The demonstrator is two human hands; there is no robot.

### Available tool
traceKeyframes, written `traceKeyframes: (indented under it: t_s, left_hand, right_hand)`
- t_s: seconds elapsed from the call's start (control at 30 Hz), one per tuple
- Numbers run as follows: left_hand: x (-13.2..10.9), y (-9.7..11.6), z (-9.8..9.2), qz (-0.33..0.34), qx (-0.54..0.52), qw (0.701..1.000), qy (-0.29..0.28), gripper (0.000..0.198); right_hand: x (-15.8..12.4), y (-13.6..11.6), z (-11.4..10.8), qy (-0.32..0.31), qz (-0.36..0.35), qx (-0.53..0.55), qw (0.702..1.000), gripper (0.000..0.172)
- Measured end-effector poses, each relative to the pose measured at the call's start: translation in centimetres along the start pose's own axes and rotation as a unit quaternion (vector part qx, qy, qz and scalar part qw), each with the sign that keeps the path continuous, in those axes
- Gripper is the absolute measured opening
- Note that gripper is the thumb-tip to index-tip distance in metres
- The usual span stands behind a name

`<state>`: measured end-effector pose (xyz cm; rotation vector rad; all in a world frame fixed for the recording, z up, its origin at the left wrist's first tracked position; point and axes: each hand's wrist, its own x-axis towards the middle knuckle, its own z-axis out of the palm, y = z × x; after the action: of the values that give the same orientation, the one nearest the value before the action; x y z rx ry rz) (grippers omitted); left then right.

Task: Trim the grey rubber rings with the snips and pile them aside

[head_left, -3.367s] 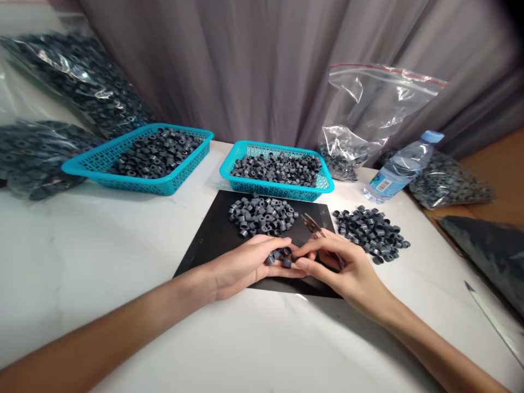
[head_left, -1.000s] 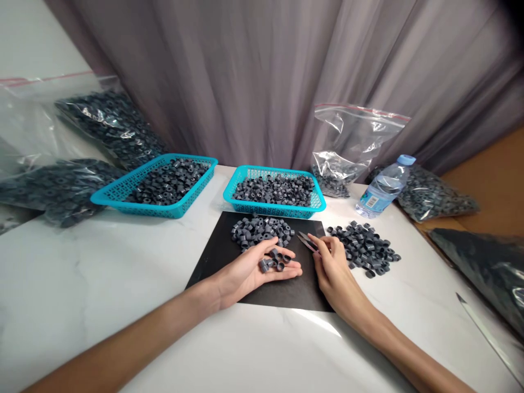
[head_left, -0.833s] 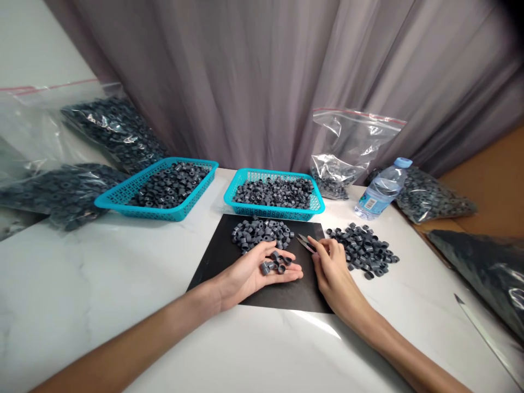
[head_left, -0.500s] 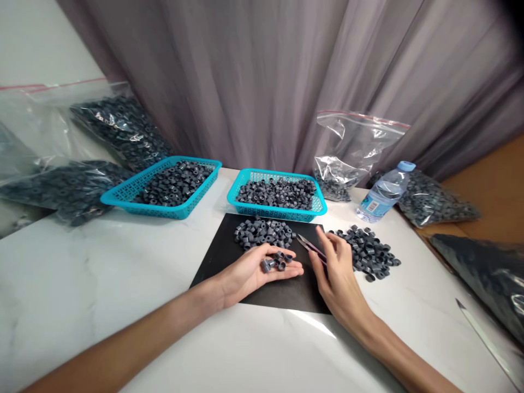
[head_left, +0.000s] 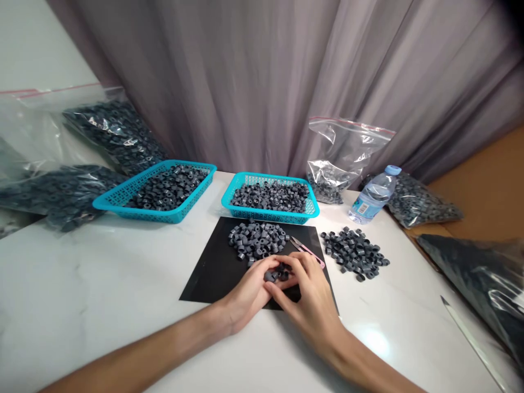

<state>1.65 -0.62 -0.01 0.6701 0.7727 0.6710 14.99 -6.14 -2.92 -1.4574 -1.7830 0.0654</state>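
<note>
My left hand is palm up and cupped over the black mat, with several small grey plastic rings in it. Bent over that palm, my right hand has its thumb and fingertips around the rings; the fingers partly hide them. A pair of thread snips with pink handles lies on the mat just beyond my right hand, out of its grip. Beyond my left hand, a heap of the same grey rings sits on the mat. Another heap of dark rings lies to the right, on the white table.
Two blue baskets of rings stand behind the mat. Clear bags of rings stand left and right. A water bottle stands at right, and a pointed strip lies near the right edge.
My right hand has left the snips on the mat and moved left to the rings in my left palm. My left hand's fingers have curled up more. The view has shifted slightly.
</note>
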Motion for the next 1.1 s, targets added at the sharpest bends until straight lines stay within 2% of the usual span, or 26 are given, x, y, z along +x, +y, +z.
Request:
traceKeyframes:
  t_s: [0.27, 0.47, 0.67, 0.8, 0.9, 1.03, 1.1]
  left_hand:
    - [-0.4, 0.4, 0.6, 0.017, -0.012, 1.000, -0.023, 0.020]
    - [-0.3, 0.5, 0.2, 0.036, 0.002, 0.997, -0.067, 0.029]
    - [-0.7, 1.0, 0.2, 0.005, 0.020, 0.997, -0.074, 0.033]
    - [-0.7, 0.8, 0.0, 0.006, 0.010, 0.998, -0.067, 0.025]
    - [-0.8, 0.9, 0.0, 0.002, 0.012, 0.999, -0.037, 0.026]
    - [-1.0, 1.3, 0.2, -0.038, 0.034, 0.998, -0.025, 0.048]
    - [-1.0, 1.4, 0.1, -0.043, 0.034, 0.998, -0.020, 0.051]
  right_hand:
    - [0.5, 0.6, -0.1, -0.025, 0.023, 0.046, 0.998, 0.025]
    - [0.9, 0.8, 0.0, -0.010, 0.027, 0.086, 0.996, 0.017]
    - [0.8, 0.8, 0.0, -0.021, -0.041, 0.113, 0.993, 0.009]
    - [0.5, 0.7, -0.2, -0.063, -0.083, 0.086, 0.991, 0.018]
    - [0.3, 0.5, -0.4, -0.093, -0.114, 0.041, 0.988, 0.029]
    - [0.3, 0.4, -0.9, -0.132, -0.153, -0.018, 0.979, 0.036]
    - [0.3, 0.5, -1.0, -0.139, -0.169, -0.037, 0.975, 0.036]
